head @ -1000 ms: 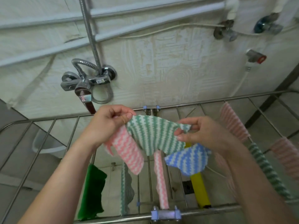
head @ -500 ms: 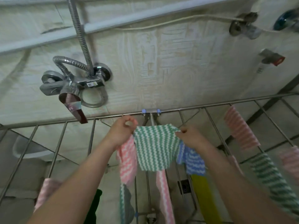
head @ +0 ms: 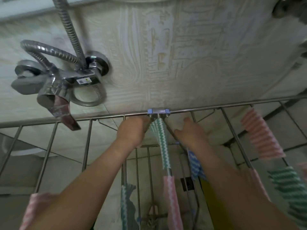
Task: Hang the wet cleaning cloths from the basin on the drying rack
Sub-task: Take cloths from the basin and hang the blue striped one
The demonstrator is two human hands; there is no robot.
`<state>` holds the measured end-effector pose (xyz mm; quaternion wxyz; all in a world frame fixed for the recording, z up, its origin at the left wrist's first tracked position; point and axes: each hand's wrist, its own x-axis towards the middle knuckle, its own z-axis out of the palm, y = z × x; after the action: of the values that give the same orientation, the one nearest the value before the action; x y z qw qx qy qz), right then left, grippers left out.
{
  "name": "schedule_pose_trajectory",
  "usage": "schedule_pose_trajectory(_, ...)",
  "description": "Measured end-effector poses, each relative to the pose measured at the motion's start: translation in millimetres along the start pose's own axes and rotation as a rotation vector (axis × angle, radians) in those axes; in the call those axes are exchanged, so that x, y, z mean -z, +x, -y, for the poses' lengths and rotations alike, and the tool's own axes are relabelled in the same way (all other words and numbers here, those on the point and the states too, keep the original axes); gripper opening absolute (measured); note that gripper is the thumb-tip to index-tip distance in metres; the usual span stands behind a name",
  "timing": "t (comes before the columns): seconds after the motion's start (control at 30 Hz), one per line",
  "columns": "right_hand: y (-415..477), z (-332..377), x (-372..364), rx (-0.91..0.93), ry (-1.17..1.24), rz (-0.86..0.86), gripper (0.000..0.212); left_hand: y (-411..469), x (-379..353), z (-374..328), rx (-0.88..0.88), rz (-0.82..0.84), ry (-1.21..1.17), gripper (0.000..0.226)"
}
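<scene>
Nearest us on the centre rail (head: 168, 171), well this side of the blue-capped bracket (head: 158, 111), a pink cloth (head: 172, 198) hangs. Closer to the bracket, the green-striped cloth (head: 162, 143) lies draped over that rail, its long axis running from us straight up to the bracket. Our hands flank it just short of the bracket. The left hand (head: 132, 132) is tight against its left edge, fingers curled out of sight, so we cannot tell if they pinch it. The right hand (head: 189, 135) is just beside its right edge, forefinger and thumb spread, with a blue cloth (head: 193, 161) trailing under the wrist, grip hidden. We judge the left hand nearer for smoothing it
</scene>
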<state>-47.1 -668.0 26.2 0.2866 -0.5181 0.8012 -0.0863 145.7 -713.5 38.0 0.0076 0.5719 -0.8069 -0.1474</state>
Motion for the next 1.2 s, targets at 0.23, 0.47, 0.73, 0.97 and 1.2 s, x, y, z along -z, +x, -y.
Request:
schedule_pose_trajectory(0.23,-20,16,-15,0.147,0.083,0.180,0.016,-26,-16,-30,-0.054,0.215,-0.100,0.054)
schedule_pose_trajectory(0.47,-23,16,-22,0.126,0.084,0.083,0.017,-25,-27,-28,-0.043,0.172,-0.081,0.065)
schedule_pose_trajectory(0.73,-53,21,15,0.256,0.297,0.058,0.012,-54,31,-12,0.029,0.243,-0.942,0.032)
schedule_pose_trajectory(0.97,-85,56,39,0.438,0.818,0.647,0.029,-89,74,2,-0.212,0.307,-1.562,0.045)
schedule_pose_trajectory(1.2,-105,74,34,0.357,1.039,0.813,0.022,-114,95,9,-0.325,0.231,-1.527,0.049)
